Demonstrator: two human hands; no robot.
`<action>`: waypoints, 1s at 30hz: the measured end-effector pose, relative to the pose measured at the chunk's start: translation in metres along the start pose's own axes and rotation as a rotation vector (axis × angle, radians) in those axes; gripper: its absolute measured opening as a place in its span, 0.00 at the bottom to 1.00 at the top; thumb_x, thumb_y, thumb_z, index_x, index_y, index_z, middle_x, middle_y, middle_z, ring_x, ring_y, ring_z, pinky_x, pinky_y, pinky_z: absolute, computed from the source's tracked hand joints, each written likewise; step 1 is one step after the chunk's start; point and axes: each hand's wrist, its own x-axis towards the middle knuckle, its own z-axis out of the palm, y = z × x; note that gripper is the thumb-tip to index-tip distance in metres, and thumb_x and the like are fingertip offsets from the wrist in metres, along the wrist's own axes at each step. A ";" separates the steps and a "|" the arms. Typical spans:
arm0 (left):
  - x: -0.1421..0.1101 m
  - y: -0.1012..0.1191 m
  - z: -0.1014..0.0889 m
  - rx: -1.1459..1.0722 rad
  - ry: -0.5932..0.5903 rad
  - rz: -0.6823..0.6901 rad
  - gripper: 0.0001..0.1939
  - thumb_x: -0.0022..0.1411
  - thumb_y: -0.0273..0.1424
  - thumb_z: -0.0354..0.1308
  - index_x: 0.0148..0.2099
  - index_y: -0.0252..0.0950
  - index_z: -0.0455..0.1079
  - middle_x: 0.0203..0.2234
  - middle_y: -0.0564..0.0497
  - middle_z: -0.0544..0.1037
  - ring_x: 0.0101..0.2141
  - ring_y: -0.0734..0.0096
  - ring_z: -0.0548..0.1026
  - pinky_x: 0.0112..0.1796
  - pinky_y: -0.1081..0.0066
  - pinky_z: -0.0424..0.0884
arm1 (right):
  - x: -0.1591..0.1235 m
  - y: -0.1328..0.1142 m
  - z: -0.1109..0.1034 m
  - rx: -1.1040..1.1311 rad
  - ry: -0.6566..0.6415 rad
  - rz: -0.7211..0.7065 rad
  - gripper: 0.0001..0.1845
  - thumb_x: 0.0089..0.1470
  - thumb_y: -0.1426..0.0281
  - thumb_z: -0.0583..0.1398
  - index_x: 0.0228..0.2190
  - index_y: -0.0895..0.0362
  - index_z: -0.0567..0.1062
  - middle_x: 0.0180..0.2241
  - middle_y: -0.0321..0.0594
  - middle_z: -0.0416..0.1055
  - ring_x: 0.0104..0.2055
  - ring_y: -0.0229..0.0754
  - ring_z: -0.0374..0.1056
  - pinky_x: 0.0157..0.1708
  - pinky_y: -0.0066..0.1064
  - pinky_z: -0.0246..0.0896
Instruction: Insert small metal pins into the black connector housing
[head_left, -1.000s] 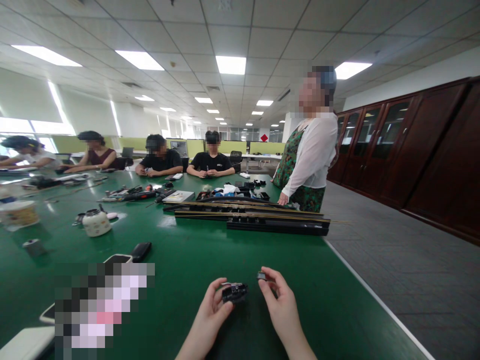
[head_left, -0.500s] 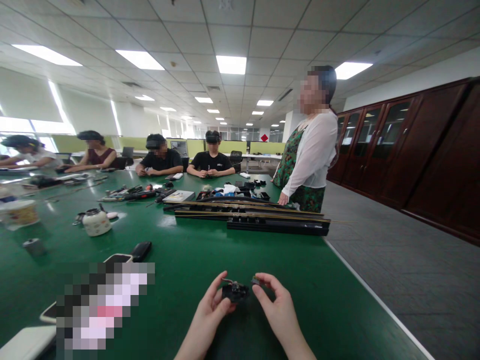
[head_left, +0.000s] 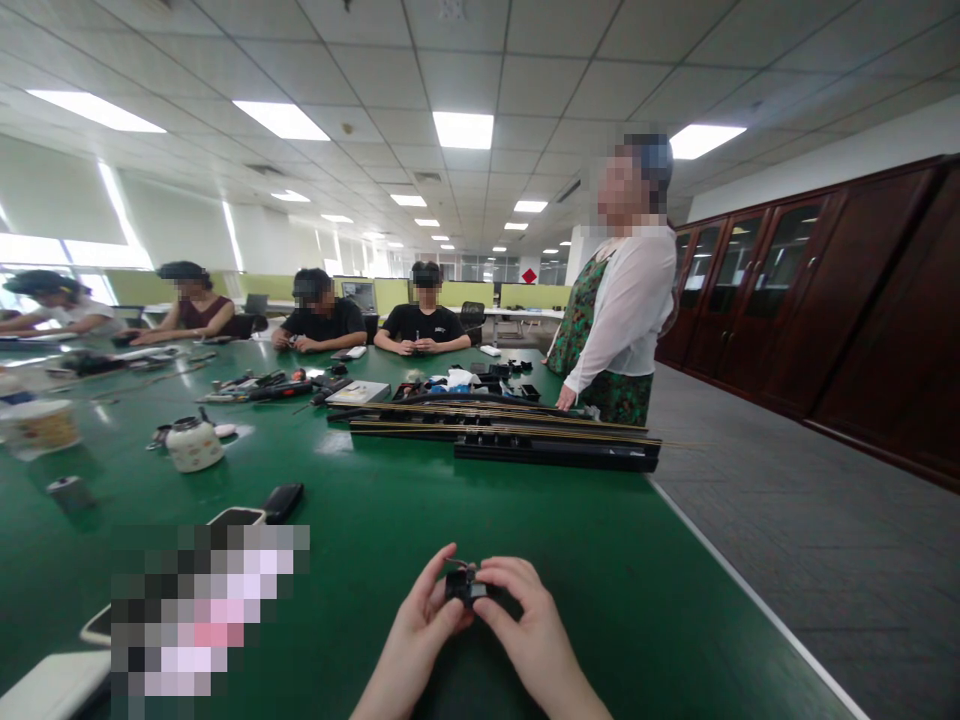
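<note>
Low over the green tabletop, my left hand (head_left: 418,618) is closed round a small black plastic housing (head_left: 454,584), held between thumb and fingers. A thin wire shows at the top of the housing by my index fingertip. My right hand (head_left: 531,622) pinches a small dark block with a light grey face (head_left: 478,591) against the right side of the housing. Whether the block sits inside the housing or only touches it, I cannot tell. My right fingers hide part of both pieces.
Long black rails with thin brass-coloured rods (head_left: 555,455) lie across the table (head_left: 360,530) ahead. Phones (head_left: 283,502), a white jar (head_left: 193,446) and a metal cylinder (head_left: 69,492) are at left. A person (head_left: 630,310) stands at the right edge; several others sit beyond.
My right hand has moved left, bringing the small block from beside the housing up against it. My left hand stays nearly in place with the housing.
</note>
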 end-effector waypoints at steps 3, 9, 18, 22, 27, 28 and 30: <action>0.002 -0.008 -0.002 -0.008 0.039 -0.003 0.34 0.46 0.39 0.65 0.55 0.41 0.59 0.44 0.43 0.76 0.44 0.57 0.73 0.40 0.66 0.70 | 0.001 0.002 0.001 -0.050 -0.056 0.044 0.09 0.45 0.69 0.61 0.33 0.50 0.76 0.40 0.40 0.72 0.46 0.45 0.64 0.50 0.40 0.57; 0.004 -0.018 -0.001 -0.026 0.093 -0.031 0.35 0.45 0.40 0.65 0.54 0.41 0.59 0.43 0.43 0.76 0.43 0.58 0.73 0.41 0.65 0.69 | 0.000 0.004 -0.001 -0.082 -0.088 0.118 0.09 0.42 0.71 0.62 0.31 0.51 0.77 0.41 0.39 0.72 0.47 0.45 0.65 0.50 0.39 0.56; 0.006 -0.026 -0.004 -0.026 0.152 -0.041 0.31 0.41 0.40 0.67 0.49 0.43 0.63 0.44 0.45 0.74 0.43 0.56 0.73 0.40 0.63 0.70 | -0.003 0.012 -0.004 -0.041 -0.149 0.152 0.14 0.44 0.72 0.60 0.36 0.49 0.77 0.45 0.39 0.70 0.48 0.44 0.65 0.53 0.39 0.54; 0.009 -0.028 -0.011 0.057 0.148 -0.015 0.31 0.41 0.41 0.66 0.49 0.42 0.64 0.43 0.45 0.73 0.40 0.56 0.74 0.40 0.62 0.70 | -0.004 0.013 -0.004 -0.003 -0.158 0.134 0.16 0.43 0.74 0.59 0.36 0.49 0.76 0.43 0.38 0.71 0.47 0.43 0.66 0.52 0.38 0.55; 0.009 -0.017 -0.018 0.381 0.113 0.052 0.28 0.44 0.35 0.62 0.49 0.38 0.65 0.40 0.45 0.75 0.39 0.60 0.74 0.45 0.62 0.66 | -0.003 0.015 -0.002 -0.033 -0.109 0.201 0.20 0.41 0.74 0.59 0.40 0.49 0.74 0.42 0.37 0.72 0.47 0.45 0.66 0.52 0.39 0.55; 0.008 -0.015 -0.019 0.478 0.135 0.054 0.27 0.44 0.33 0.61 0.49 0.37 0.65 0.40 0.45 0.75 0.40 0.60 0.73 0.46 0.62 0.65 | -0.003 0.016 -0.001 -0.051 -0.105 0.212 0.21 0.41 0.74 0.59 0.40 0.49 0.73 0.42 0.38 0.72 0.47 0.45 0.66 0.52 0.39 0.55; 0.007 -0.011 -0.020 0.641 0.176 0.058 0.25 0.44 0.29 0.58 0.49 0.35 0.66 0.40 0.44 0.75 0.42 0.59 0.72 0.48 0.62 0.63 | -0.004 0.018 0.001 -0.077 -0.106 0.215 0.21 0.41 0.73 0.59 0.41 0.49 0.73 0.42 0.38 0.72 0.47 0.45 0.65 0.51 0.39 0.55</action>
